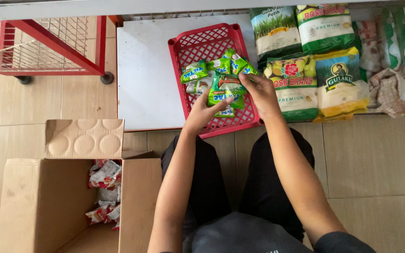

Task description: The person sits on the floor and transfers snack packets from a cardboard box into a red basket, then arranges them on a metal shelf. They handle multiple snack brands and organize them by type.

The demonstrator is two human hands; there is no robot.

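Hands met over a red plastic basket (191, 47) that sat on a low white shelf (146, 79). The left hand (206, 111) was partly closed, its thumb and fingers pinching the lower edge of a green snack packet (226, 89); the right hand (258, 91) gripped the same packet from the upper right, fingers curled over its top. Holding it between both hands kept the limp packet flat and steady just above the basket floor. More green packets (212, 65) lay loose in the basket just beyond the fingertips, some overlapping. Right of the right hand, large bags (296, 86) in green, yellow and white lay flat side by side on the shelf, touching the basket's rim. Near the left elbow an open cardboard box (48, 201) stood on the tiled floor (371, 159), holding red-and-white packets (104, 187), flaps folded back. Farther beyond the left hand stood a red wire rack (48, 42) on castors.
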